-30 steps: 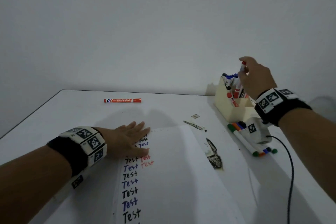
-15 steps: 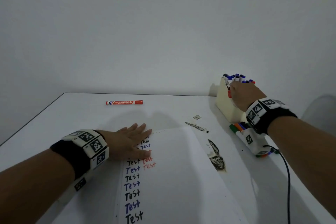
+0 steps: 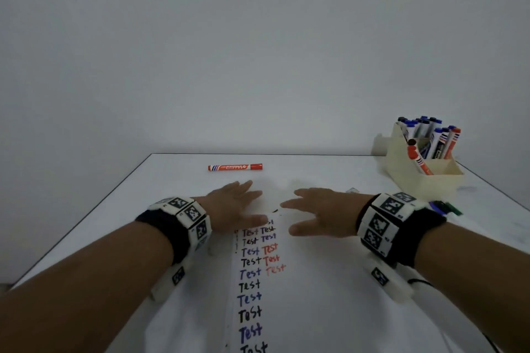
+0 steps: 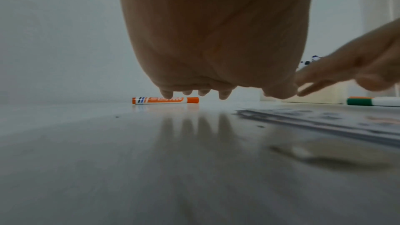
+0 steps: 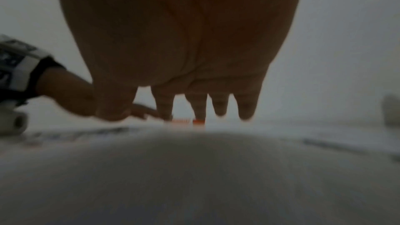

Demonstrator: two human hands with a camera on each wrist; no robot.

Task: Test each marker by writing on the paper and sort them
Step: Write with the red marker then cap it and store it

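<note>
White table (image 3: 129, 209): both hands flat, fingers straight, over paper (image 3: 315, 309).

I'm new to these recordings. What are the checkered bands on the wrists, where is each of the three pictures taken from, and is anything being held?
No machine here: a person works with bare hands. The checkered bands carry a small camera on each wrist. The big picture comes from a camera on the person's head; the other two look along each palm toward the fingers, low over the table.

The left hand lies flat with its fingers straight, at the top of the paper, which bears rows of the word "Test" in black, blue and red. The right hand is spread over the paper too. Neither holds anything.

Beyond the hands lies one orange marker. At the far right a cream holder stands full of markers, and a few more lie beside it, mostly hidden behind the right wrist.
</note>
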